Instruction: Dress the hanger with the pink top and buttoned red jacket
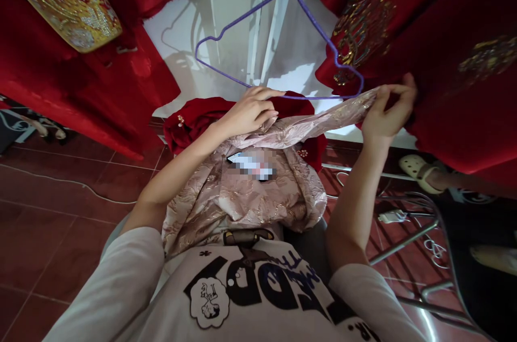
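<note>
1 pink cloth [250,203]: shiny, creased, w/ gold pattern, prob. leaves.

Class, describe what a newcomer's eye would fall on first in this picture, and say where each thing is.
The bright purple hanger stands out against the pale wall at top centre, flanked by red cloth with gold decoration on the left and right. Below it, shiny pink patterned fabric covers the lap, one strip stretching up to the pinching right hand.
</note>
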`<action>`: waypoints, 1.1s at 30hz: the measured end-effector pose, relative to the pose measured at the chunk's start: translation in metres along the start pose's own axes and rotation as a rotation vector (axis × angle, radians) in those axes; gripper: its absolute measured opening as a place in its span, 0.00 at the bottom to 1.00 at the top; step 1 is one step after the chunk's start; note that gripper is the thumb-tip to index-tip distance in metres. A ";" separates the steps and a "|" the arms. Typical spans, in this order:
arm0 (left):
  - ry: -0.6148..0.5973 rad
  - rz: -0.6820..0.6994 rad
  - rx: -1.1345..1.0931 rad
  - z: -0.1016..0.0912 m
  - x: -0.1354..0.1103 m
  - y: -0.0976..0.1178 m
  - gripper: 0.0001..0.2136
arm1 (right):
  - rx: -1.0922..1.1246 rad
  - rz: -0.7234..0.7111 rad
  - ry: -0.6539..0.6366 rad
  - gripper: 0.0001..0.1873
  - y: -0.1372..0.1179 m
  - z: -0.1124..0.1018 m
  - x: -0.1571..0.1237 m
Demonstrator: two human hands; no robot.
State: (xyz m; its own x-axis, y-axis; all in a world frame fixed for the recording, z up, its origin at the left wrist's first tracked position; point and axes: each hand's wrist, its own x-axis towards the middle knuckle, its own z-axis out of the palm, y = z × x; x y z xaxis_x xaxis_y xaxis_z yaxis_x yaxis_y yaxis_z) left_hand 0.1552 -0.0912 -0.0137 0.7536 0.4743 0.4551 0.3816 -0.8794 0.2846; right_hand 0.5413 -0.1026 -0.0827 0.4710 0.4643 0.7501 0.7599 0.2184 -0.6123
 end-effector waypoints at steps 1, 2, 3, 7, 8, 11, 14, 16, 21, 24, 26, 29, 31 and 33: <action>0.005 0.003 -0.012 -0.001 0.000 0.001 0.13 | 0.003 0.001 0.006 0.05 -0.002 -0.001 -0.001; 0.007 0.004 -0.021 -0.002 -0.001 0.001 0.14 | 0.003 0.003 0.015 0.05 -0.003 -0.001 -0.002; 0.006 0.004 -0.027 -0.003 -0.001 0.002 0.14 | 0.000 0.005 0.025 0.05 -0.003 -0.001 -0.001; -0.012 -0.008 -0.015 -0.003 0.000 0.002 0.14 | -0.013 -0.014 0.041 0.04 0.008 0.002 0.004; -0.015 -0.010 -0.012 -0.002 0.001 0.002 0.14 | -0.004 -0.019 0.042 0.04 0.010 0.003 0.005; -0.019 -0.007 -0.008 -0.002 0.002 0.002 0.14 | 0.077 -0.046 0.037 0.07 0.004 0.006 0.003; -0.009 0.001 -0.014 0.000 0.002 0.003 0.13 | 0.234 -0.101 0.035 0.09 -0.024 0.009 -0.003; -0.002 0.005 -0.020 0.001 0.001 0.005 0.13 | 0.285 -0.088 0.041 0.10 -0.050 0.013 -0.004; 0.005 0.013 -0.031 0.003 -0.002 0.010 0.11 | 0.131 -0.094 -0.051 0.05 -0.115 0.027 0.017; 0.015 0.017 -0.031 0.003 -0.003 0.012 0.11 | 0.103 -0.162 -0.188 0.04 -0.145 0.039 0.030; 0.023 0.015 -0.034 0.002 -0.003 0.012 0.11 | 0.119 -0.174 -0.209 0.04 -0.158 0.047 0.030; 0.026 0.014 -0.041 0.002 -0.003 0.011 0.11 | 0.145 -0.167 -0.144 0.05 -0.165 0.057 0.021; 0.032 0.005 -0.037 0.003 -0.003 0.011 0.11 | 0.165 -0.160 -0.134 0.05 -0.164 0.062 0.014; 0.047 -0.003 -0.034 0.004 -0.002 0.012 0.11 | 0.174 -0.152 -0.156 0.05 -0.161 0.063 0.008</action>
State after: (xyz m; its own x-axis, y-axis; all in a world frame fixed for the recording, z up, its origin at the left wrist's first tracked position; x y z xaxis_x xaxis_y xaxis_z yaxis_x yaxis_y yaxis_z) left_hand 0.1605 -0.1032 -0.0147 0.7262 0.4792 0.4929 0.3650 -0.8764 0.3142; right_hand 0.3945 -0.0797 0.0062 0.2727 0.5384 0.7973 0.7217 0.4336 -0.5396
